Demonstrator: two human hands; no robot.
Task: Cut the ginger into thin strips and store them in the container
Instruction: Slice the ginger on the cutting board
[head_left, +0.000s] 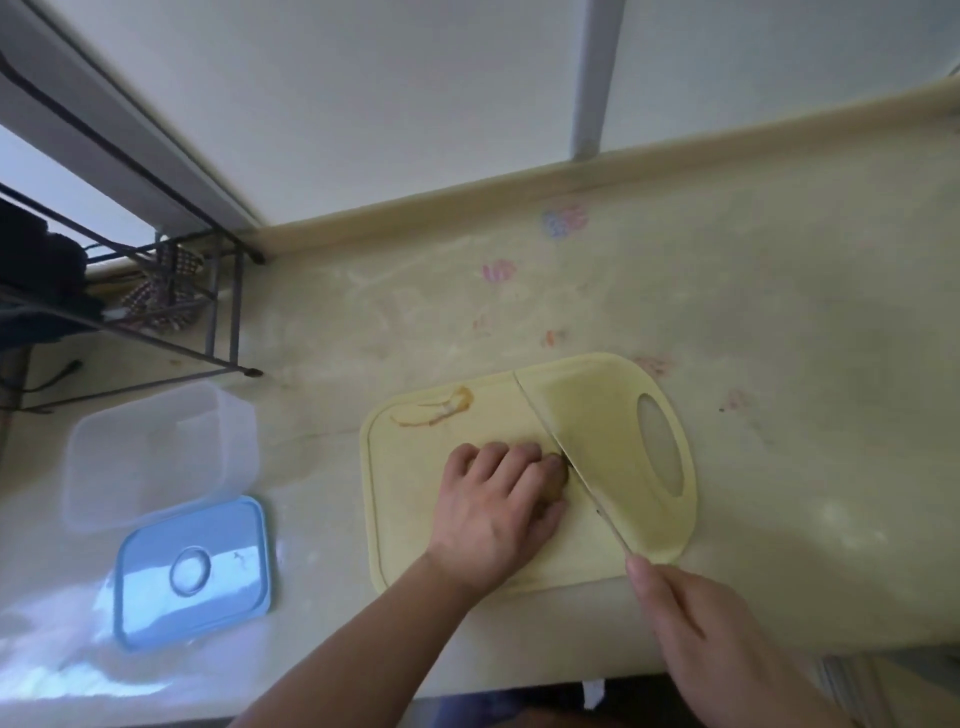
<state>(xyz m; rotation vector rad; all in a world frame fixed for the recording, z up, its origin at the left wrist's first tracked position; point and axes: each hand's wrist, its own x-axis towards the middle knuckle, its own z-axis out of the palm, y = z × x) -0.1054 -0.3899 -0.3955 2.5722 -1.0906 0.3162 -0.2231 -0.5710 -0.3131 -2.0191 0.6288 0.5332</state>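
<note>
Slicing step: left hand pins ginger on board; right hand grips knife; next, thin downward cuts.

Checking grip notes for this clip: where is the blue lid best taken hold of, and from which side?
The blue lid lies flat on the counter, so probably pinch a rim rather than the top. Its right edge looks best: it is bare and faces the left hand. The far edge sits close against the clear container, leaving little room.
</note>
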